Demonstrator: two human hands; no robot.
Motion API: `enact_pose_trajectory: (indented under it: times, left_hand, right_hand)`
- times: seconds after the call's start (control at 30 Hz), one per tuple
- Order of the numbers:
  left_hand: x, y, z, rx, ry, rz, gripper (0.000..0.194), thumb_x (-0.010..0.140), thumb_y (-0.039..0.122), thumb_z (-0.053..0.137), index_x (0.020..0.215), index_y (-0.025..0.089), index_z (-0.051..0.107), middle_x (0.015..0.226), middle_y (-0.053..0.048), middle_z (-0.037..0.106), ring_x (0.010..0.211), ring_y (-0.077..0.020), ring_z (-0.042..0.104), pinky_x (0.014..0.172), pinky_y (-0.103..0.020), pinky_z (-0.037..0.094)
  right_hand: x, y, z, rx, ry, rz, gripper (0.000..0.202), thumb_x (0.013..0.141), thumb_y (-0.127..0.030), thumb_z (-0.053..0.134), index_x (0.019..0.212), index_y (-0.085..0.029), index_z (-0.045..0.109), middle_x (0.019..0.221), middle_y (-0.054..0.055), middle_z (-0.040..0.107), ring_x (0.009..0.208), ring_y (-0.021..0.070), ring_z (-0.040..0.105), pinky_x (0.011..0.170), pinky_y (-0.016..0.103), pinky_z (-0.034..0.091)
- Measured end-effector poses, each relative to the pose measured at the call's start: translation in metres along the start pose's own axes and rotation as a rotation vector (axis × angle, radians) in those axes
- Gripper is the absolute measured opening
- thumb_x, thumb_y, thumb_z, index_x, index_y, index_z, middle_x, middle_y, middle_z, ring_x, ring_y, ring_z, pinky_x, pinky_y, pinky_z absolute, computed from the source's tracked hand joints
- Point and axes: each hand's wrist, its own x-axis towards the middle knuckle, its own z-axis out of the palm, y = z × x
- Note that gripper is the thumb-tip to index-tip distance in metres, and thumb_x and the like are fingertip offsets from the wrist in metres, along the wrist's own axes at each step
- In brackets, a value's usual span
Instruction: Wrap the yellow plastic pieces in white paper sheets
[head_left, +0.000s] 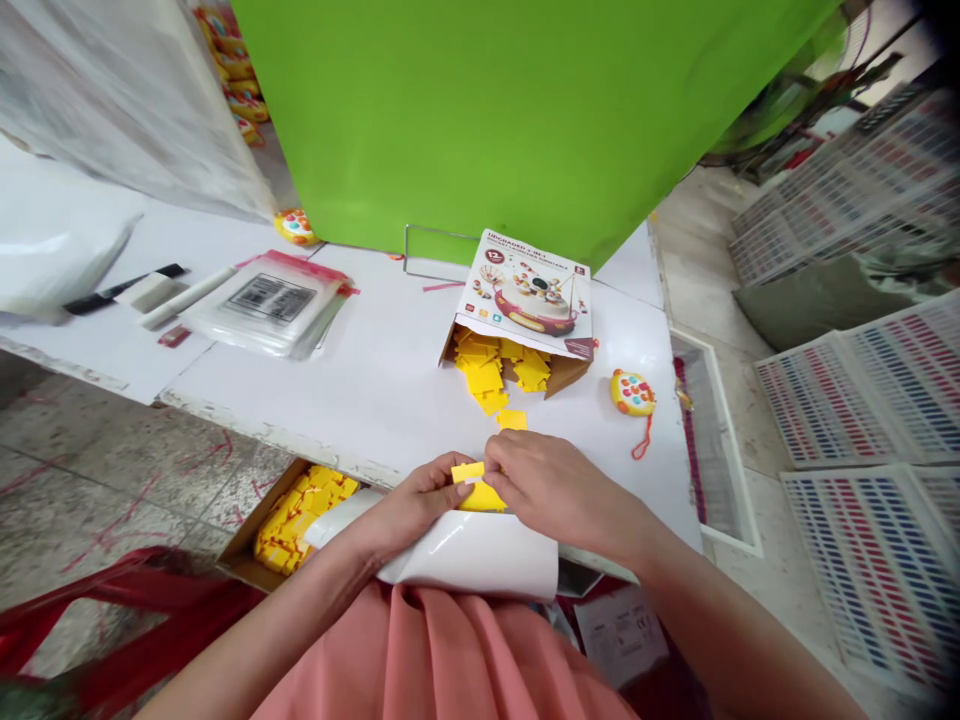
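Observation:
My left hand pinches the left end of a flat yellow plastic piece, which has a narrow white strip near its upper edge. On the piece's right side my right hand has its fingers closed at the corner; whether they also hold something small is hidden. A white sheet lies below the piece, over the table's front edge. Just beyond my hands rests another yellow piece. Past it, an open printed box lies on its side with similar yellow pieces spilling from its mouth.
On the white table are a stack of clear plastic bags and a yellow push-button toy with a red cord. Behind stands a green panel. A carton of yellow pieces sits below left. Plastic crates line the right.

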Motion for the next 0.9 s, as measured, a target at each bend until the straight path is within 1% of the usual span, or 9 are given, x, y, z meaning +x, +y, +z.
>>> enact_pose_trajectory:
  times: [0.1,0.2,0.5,0.77,0.9]
  left_hand:
    - [-0.0002,-0.0007,-0.0001,-0.021,-0.011,0.0,0.02,0.081,0.03,0.058,0.097,0.018,0.054,0.09,-0.002,0.06,0.076,-0.0115,0.055,0.066,-0.02,0.04]
    - [-0.0013,0.0006,0.001,0.005,-0.016,-0.005,0.019,0.082,0.029,0.056,0.098,0.019,0.053,0.09,-0.001,0.059,0.075,-0.011,0.055,0.066,-0.02,0.039]
    - [-0.0033,0.0043,0.0038,0.168,0.024,0.025,0.028,0.083,0.036,0.054,0.105,0.019,0.053,0.089,-0.001,0.059,0.071,-0.0098,0.051,0.061,-0.019,0.038]
    - [-0.0019,0.0038,0.0026,0.278,0.045,0.046,0.029,0.085,0.04,0.048,0.101,0.017,0.053,0.084,-0.001,0.058,0.068,-0.0098,0.047,0.058,-0.019,0.037]
    - [-0.0014,0.0014,0.0036,0.34,0.091,0.086,0.026,0.086,0.04,0.046,0.097,0.017,0.053,0.08,-0.001,0.057,0.067,-0.0102,0.046,0.057,-0.019,0.036]
  right_hand:
    - [0.0006,-0.0024,-0.0037,-0.042,-0.019,0.012,0.016,0.089,-0.023,0.038,0.081,-0.018,0.051,0.08,0.003,0.059,0.072,0.0153,0.054,0.06,0.026,0.032]
    - [0.0018,-0.0024,-0.0035,-0.056,-0.021,0.027,0.016,0.089,-0.023,0.038,0.08,-0.018,0.051,0.08,0.004,0.059,0.071,0.0155,0.055,0.06,0.026,0.031]
    - [0.002,-0.0018,-0.0004,-0.043,-0.026,0.055,0.016,0.089,-0.024,0.038,0.082,-0.018,0.051,0.08,0.003,0.061,0.071,0.0155,0.056,0.057,0.026,0.03]
    - [0.0019,-0.002,0.0017,-0.031,-0.021,0.068,0.016,0.089,-0.024,0.037,0.082,-0.019,0.05,0.079,0.003,0.062,0.072,0.0155,0.058,0.057,0.026,0.029]
    - [0.0013,-0.0026,0.0035,-0.036,0.008,0.068,0.015,0.09,-0.025,0.037,0.082,-0.019,0.05,0.079,0.002,0.062,0.072,0.0156,0.058,0.058,0.026,0.029]
